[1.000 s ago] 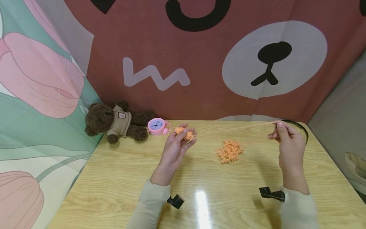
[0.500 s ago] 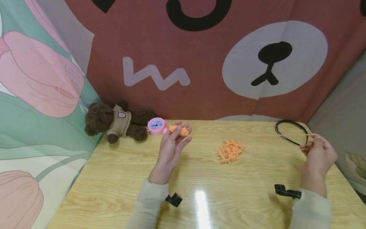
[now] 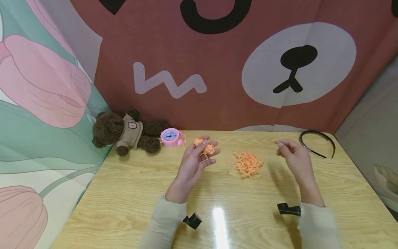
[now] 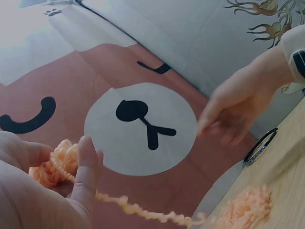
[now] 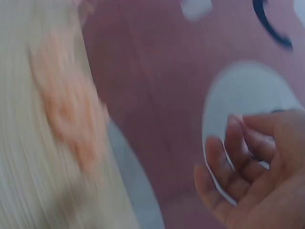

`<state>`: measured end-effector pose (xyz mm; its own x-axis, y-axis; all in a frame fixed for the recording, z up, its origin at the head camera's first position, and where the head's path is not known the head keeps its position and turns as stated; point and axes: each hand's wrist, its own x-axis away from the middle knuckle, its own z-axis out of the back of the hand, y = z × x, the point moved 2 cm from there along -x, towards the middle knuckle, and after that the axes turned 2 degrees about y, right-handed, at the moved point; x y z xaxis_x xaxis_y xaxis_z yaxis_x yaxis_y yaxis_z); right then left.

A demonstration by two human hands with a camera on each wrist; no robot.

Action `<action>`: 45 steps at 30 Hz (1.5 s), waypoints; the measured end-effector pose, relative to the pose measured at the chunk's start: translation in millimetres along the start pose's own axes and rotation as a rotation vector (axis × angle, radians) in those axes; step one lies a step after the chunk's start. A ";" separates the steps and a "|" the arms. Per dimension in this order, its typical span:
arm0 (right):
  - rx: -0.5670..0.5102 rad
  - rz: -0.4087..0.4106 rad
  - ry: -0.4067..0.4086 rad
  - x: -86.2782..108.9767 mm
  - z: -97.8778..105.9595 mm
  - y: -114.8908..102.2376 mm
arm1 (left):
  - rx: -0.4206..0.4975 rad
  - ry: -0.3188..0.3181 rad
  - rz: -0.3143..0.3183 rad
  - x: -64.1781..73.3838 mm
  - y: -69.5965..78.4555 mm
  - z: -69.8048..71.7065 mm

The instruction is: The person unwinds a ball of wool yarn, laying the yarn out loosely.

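Observation:
My left hand [image 3: 190, 164] holds a small bundle of orange yarn [image 3: 209, 149] under its thumb, with the other fingers spread behind it. From this bundle a fuzzy strand [image 4: 138, 211] sags down to the loose orange yarn pile [image 3: 248, 165] on the table, as the left wrist view shows. My right hand [image 3: 293, 155] hovers above the table to the right of the pile. Its fingers are loosely bent with thumb and index tips close together, and I see no yarn between them. The right wrist view is blurred.
A black headband [image 3: 317, 143] lies at the back right of the wooden table [image 3: 130, 207]. At the back left are a brown teddy bear [image 3: 130, 133] on its side and a pink alarm clock [image 3: 170, 137]. Printed cloth hangs behind the table.
My right hand pulled the yarn strand out to the right, then let go and came back left. The taut strand is now slack. My left hand shifted slightly left, then right again.

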<state>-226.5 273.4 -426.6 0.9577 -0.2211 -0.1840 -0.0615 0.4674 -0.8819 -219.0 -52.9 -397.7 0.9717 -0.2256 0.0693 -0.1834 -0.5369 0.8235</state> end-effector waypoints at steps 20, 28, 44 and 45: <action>-0.110 0.294 -0.637 56.0 -109.1 -63.4 | -0.074 -0.157 0.038 7.8 0.4 -9.1; -0.163 0.199 -0.293 38.6 -61.4 -62.8 | -0.163 -0.064 0.009 3.3 2.0 -1.8; -0.821 -0.027 0.363 8.3 26.2 -26.9 | -0.161 0.026 -0.049 -2.0 3.4 5.4; -0.846 -0.040 0.403 6.6 31.2 -22.6 | -0.158 0.039 -0.059 -2.5 4.0 6.1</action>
<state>-210.0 288.0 -394.4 0.8040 -0.5771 -0.1432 -0.3656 -0.2898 -0.8845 -223.1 -59.5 -398.0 0.9857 -0.1642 0.0377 -0.1034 -0.4132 0.9048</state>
